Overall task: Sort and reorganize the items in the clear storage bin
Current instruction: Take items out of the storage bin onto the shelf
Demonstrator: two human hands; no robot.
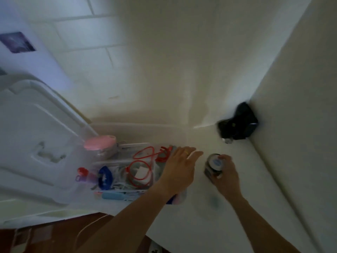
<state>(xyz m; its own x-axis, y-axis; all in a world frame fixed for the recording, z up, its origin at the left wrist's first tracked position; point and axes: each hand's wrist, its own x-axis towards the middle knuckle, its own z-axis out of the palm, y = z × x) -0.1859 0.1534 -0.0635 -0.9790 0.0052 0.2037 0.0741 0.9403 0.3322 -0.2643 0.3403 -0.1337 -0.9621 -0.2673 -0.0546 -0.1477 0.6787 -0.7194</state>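
Head view, right hand point(226, 175) grip around jar point(213, 166), beside bin point(116, 157)

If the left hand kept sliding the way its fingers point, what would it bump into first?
Probably nothing soon. The left hand points up and right over the bare white surface, passing the jar held by the right hand. The dark bundle lies further off; depth is unclear.

Two hands: left point(179, 168), right point(225, 173). One clear bin point(109, 195), lower centre-left. One bin lid point(36, 143), left. One pink-lidded container point(100, 146). One dark jar point(213, 166). One black bundle point(238, 124), right. Red cord loops point(144, 162): count unclear.
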